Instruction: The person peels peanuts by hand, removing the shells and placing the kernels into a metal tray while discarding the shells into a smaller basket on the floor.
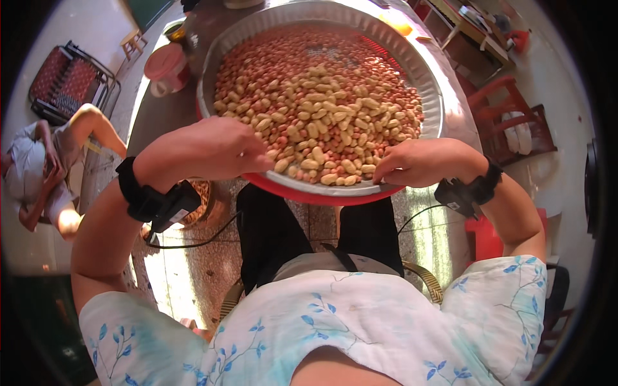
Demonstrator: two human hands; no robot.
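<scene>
You sit with a wide, round metal tray (430, 71) in front of you, its near edge resting on a red rim (322, 196) above your knees. The tray is heaped with peanuts (322, 96): pale shelled ones lie in a mound toward you, and reddish, skin-covered ones spread across the far half.

To work this pile well, keep your fingertips low and light, rake only a few nuts at a time toward the near rim, and hold the tray level so nothing rolls off the edge.

Your left hand (215, 149) comes in from the left, palm down, wrist raised, with the fingers curled loosely and their tips touching the pale peanuts at the near left of the mound. Whether they pinch a nut, you cannot tell from this view. Your right hand (421, 162) rests at the near right rim, fingers bent down and drawn together at the tips, seemingly nipping a single peanut just beside the tray's edge. Both wrists wear black straps with small devices (168, 207) and trailing cables.

A pink-lidded jar (166, 68) stands beyond the tray on the left. Another person (45, 167) reclines far left.
</scene>
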